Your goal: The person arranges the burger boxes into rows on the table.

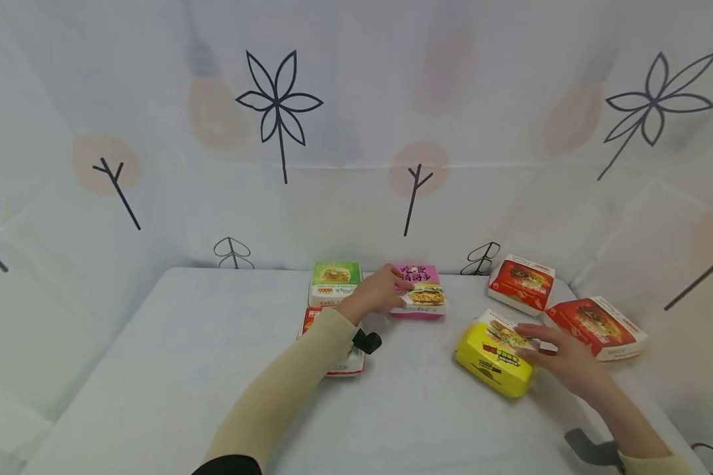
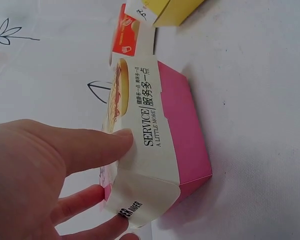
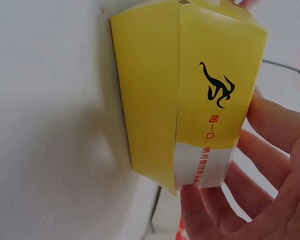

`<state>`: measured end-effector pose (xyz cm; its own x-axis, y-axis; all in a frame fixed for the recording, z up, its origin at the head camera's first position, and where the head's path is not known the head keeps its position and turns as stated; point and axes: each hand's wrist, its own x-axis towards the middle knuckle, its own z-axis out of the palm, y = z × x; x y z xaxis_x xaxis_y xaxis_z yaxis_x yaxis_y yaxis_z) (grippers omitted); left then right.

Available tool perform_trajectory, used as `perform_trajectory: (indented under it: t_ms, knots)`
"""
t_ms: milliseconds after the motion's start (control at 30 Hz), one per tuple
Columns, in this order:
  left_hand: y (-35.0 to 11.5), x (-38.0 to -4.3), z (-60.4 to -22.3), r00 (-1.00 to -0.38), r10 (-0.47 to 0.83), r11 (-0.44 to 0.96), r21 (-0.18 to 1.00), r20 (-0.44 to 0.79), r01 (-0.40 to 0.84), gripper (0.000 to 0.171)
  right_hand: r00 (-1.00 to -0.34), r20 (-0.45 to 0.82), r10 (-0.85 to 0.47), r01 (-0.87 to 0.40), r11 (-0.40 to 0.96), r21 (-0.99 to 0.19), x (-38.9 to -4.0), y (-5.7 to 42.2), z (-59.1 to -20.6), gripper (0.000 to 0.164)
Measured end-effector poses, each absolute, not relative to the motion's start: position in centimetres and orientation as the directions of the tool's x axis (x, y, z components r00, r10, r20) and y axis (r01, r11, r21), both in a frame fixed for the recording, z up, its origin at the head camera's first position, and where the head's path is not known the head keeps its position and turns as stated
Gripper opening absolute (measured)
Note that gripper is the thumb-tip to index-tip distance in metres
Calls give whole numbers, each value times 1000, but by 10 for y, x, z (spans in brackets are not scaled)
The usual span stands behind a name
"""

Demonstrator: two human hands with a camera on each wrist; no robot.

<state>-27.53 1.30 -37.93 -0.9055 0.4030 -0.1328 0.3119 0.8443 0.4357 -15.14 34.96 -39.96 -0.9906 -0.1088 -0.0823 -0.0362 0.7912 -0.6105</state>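
Note:
At the back of the table, my left hand [image 1: 377, 291] is on the left end of a pink burger box [image 1: 426, 310]. The left wrist view shows the thumb against the white side of that pink box [image 2: 192, 135] and other fingers around its end corner; the index finger is mostly hidden. Farther right, my right hand [image 1: 564, 356] holds a yellow burger box [image 1: 493, 359], which sits at an angle. In the right wrist view the thumb lies along an edge of this yellow box [image 3: 220, 55], with fingers bent round its end.
A green-and-white burger box [image 1: 335, 284] stands left of the pink one. In front of it is a red-and-white box [image 1: 347, 365], partly covered by my left sleeve. Two red burger boxes [image 1: 521, 285] lie at the right edge. A patterned cloth [image 1: 356, 132] hangs behind the white table [image 1: 184, 369].

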Motion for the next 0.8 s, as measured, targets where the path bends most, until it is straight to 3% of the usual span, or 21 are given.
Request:
perform_trajectory:
  t_ms: [433, 800]
  knots:
    - [15, -275, -381, -914, 381, 863, 407, -139, 298, 47, -981, -19, -194, -131, 727, -674, -152, 300, -408, 51]
    - [18, -274, -381, -910, 404, 863, 367, -90, 347, 48, -966, -28, -256, -162, 688, -707, -157, 272, -407, 50]
